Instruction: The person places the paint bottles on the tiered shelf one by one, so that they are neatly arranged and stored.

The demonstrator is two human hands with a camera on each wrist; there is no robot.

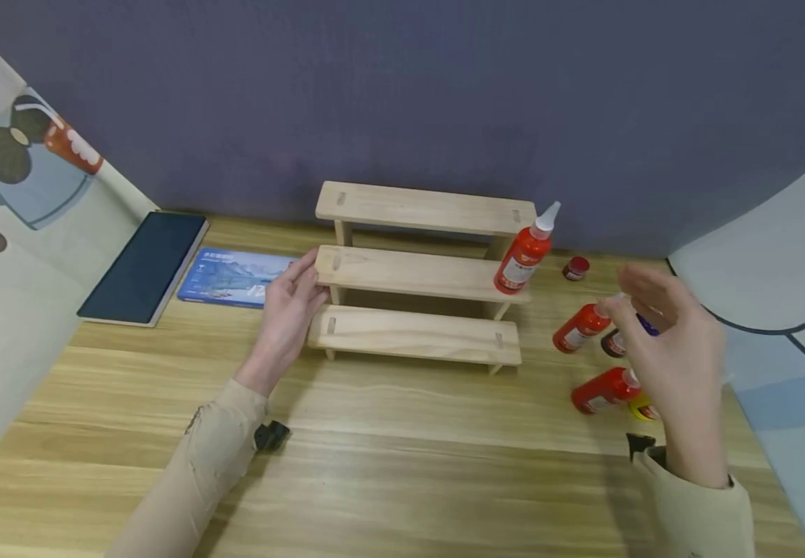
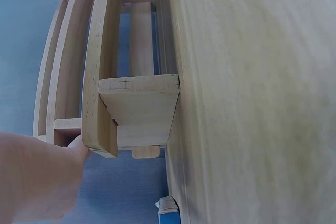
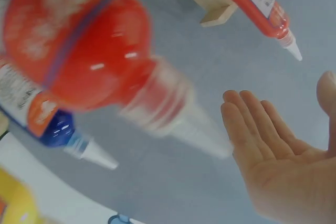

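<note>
My left hand (image 1: 289, 310) grips the left end of a three-tier wooden step shelf (image 1: 416, 329), at the middle board. A red squeeze bottle (image 1: 522, 260) with a white pointed nozzle stands at the right end of that board. To the right of the shelf, my right hand (image 1: 681, 349) hovers over a group of bottles, its fingers extended and thumb apart, holding nothing. Under and beside it are two more red bottles, a nearer one (image 1: 600, 391) and a farther one (image 1: 576, 332). The right wrist view also shows a blue bottle (image 3: 55, 124) and a yellow one (image 3: 18, 198).
A small red jar (image 1: 576, 268) sits behind the bottles. Left of the shelf lie a flat blue box (image 1: 231, 277) and a dark tablet-like slab (image 1: 144, 267). A dark panel (image 1: 402, 93) rises behind the wooden table (image 1: 388, 480), with printed panels on both sides.
</note>
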